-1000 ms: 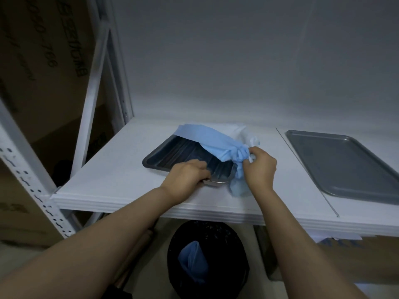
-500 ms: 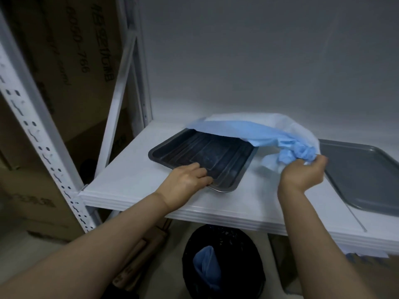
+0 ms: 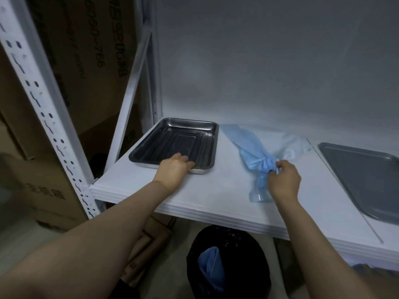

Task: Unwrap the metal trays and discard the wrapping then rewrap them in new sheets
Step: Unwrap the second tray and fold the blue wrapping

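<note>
A dark ribbed metal tray point(image 3: 179, 143) lies bare on the left part of the white shelf point(image 3: 216, 190). My left hand point(image 3: 173, 168) grips its near rim, fingers curled over the edge into the tray. To the right, the blue wrapping sheet point(image 3: 246, 147) lies bunched on the shelf, fully off the tray. My right hand point(image 3: 282, 180) grips the bunched knot of the sheet; one loose end hangs below my hand toward the shelf's front edge.
A second, flat grey tray point(image 3: 362, 178) lies at the right of the shelf. Below the shelf stands a black bin point(image 3: 228, 264) holding a blue sheet point(image 3: 210, 268). White slotted uprights point(image 3: 49, 117) and cardboard boxes point(image 3: 71, 67) stand on the left.
My right hand has pulled the blue sheet off the dark tray and to the right, onto the shelf. My left hand has kept hold of the tray's near rim.
</note>
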